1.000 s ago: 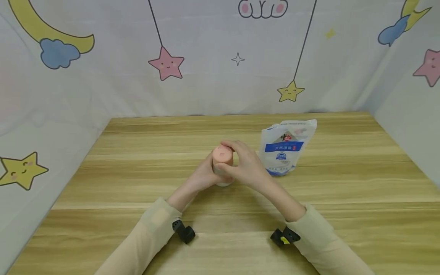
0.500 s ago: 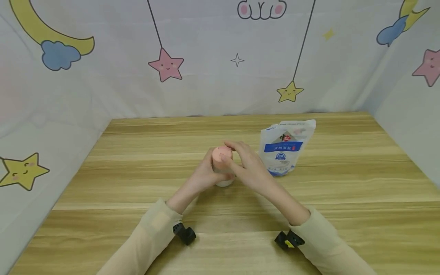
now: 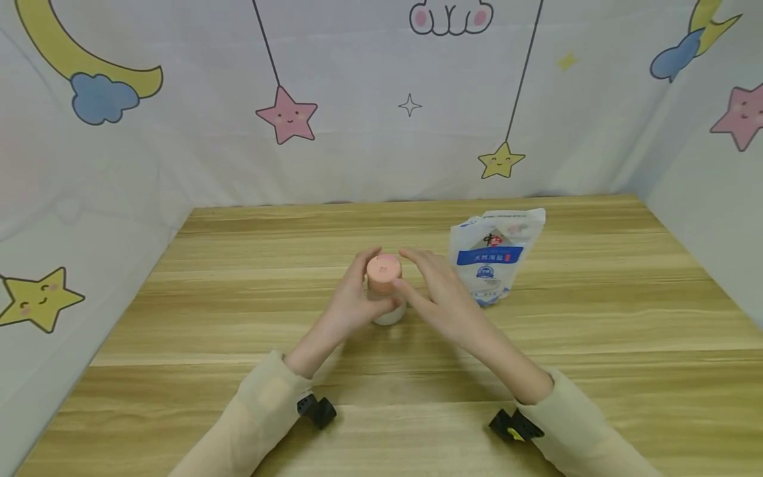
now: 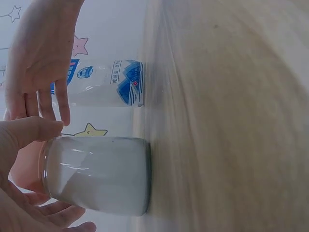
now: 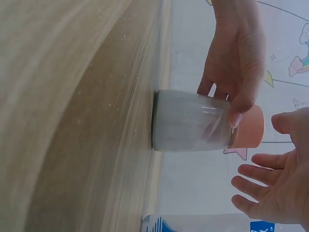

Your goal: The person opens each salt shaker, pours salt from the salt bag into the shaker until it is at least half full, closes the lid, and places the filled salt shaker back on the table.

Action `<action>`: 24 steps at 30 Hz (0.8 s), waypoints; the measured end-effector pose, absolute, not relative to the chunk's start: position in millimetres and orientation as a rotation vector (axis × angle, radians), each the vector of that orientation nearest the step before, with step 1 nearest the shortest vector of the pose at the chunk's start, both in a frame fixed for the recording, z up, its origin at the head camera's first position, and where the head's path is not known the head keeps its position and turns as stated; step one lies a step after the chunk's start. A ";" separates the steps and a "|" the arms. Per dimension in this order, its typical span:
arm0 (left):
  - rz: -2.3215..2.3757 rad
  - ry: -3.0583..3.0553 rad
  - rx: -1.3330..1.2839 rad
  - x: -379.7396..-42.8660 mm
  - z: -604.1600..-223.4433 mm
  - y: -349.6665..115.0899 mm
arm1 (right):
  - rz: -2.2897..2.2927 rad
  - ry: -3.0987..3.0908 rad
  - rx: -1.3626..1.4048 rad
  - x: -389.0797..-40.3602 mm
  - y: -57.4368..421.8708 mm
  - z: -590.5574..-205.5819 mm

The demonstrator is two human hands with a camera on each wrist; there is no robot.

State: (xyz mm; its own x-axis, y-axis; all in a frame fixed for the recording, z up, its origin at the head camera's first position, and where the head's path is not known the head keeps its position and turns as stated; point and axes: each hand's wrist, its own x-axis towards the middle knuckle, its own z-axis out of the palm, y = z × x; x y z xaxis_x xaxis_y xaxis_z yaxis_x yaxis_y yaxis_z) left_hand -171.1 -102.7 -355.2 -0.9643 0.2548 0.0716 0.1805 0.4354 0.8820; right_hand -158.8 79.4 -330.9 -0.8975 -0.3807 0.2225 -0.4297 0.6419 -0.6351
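Note:
A clear glass jar filled with white contents stands upright on the table. Its pink-orange lid sits on top. My left hand grips the upper part of the jar, thumb on the near side and fingers behind it. Close by on the right is my right hand, its thumb and fingers spread beside the lid. In the right wrist view a gap shows between those fingers and the lid, so nothing is held there. A white and blue bag with Chinese print stands behind the right hand.
The wooden table reaches back to a white cloth backdrop printed with stars, moons and clouds. Cloth also rises along the left and right sides. A small black camera sits at each sleeve cuff.
My right hand's thumb lay over the lid half a second ago; now the right hand has drawn off it to the right. The left hand still grips the jar, which stays in place.

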 end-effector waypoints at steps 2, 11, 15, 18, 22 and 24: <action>1.564 2.643 0.414 -168.7 -352.7 -102.0 | 1.084 -2.779 0.691 -156.8 81.0 -330.8; 1.342 2.900 0.433 -159.7 -342.9 -98.6 | 0.929 -2.770 0.721 -148.1 88.4 -329.7; 1.206 3.040 0.489 -156.3 -340.6 -96.7 | 0.829 -2.744 0.740 -144.6 91.1 -329.9; 1.091 3.147 0.559 -152.7 -339.8 -95.5 | 0.766 -2.726 0.755 -140.7 93.1 -330.1; 0.922 3.268 0.633 -146.4 -338.6 -94.3 | 0.686 -2.716 0.743 -134.8 96.8 -330.3; 0.822 3.316 0.657 -142.8 -337.8 -93.7 | 0.634 -2.705 0.719 -132.2 99.3 -330.7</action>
State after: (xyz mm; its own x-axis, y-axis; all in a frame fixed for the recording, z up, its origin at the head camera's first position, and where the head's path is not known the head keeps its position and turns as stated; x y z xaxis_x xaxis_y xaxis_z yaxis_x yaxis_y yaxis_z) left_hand -142.8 -93.7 -337.8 -0.8744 0.2719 0.4019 0.4281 0.8222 0.3751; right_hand -132.2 99.3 -330.7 -0.8399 -0.4044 0.3620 -0.5232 0.7807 -0.3417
